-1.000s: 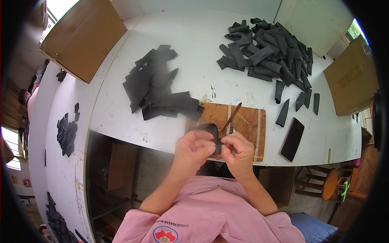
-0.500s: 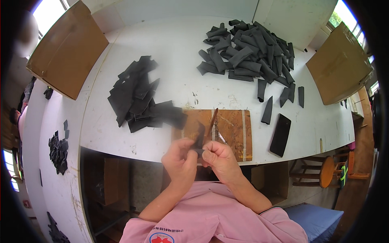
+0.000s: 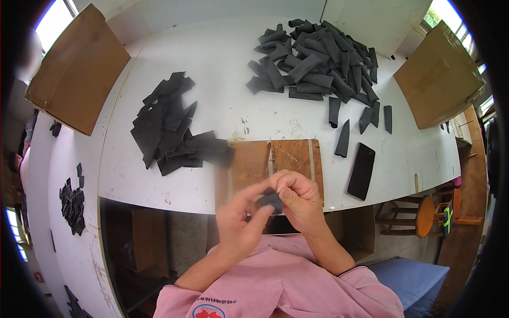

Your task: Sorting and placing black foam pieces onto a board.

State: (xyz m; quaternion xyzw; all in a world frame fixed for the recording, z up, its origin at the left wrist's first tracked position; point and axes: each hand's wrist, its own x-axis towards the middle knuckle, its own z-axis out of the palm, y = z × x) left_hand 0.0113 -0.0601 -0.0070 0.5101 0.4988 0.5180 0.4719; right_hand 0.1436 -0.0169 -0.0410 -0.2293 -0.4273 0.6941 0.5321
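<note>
1. Dk grey pc (image 3: 271,201): lower mid of frame, held btwn both hands, at near side of brown board (image 3: 244,161); gap to board, if any, can't tell.
2. Edges: near edge of white tabletop (image 3: 212,100) curves L to R across lower half of frame, hands over it at mid. Board's near edge partly hidden by hands; its far edge shows, mid frame.
3. Room: white tabletop shows upper mid, btwn flat dark pile (image 3: 164,130) (L of ctr) & rolled dark heap (image 3: 318,63) (upper R). Narrower strip btwn board & blk phone (image 3: 361,171), R of ctr. Pile's R end is up against board's upper L corner.
4. Sides: L carton (image 3: 79,71) upper L, R carton (image 3: 440,77) upper R. Stool (image 3: 424,216) lower R, past near edge.
5. Grip: L hand (image 3: 239,214) closed on pc's L part, thumb in front. R hand (image 3: 302,204) pinches R end, thumb & fingers.
6. Pc vs grip: at fingertips of both, dk grey mid part showing btwn the thumbs; rest hidden by fingers.
</note>
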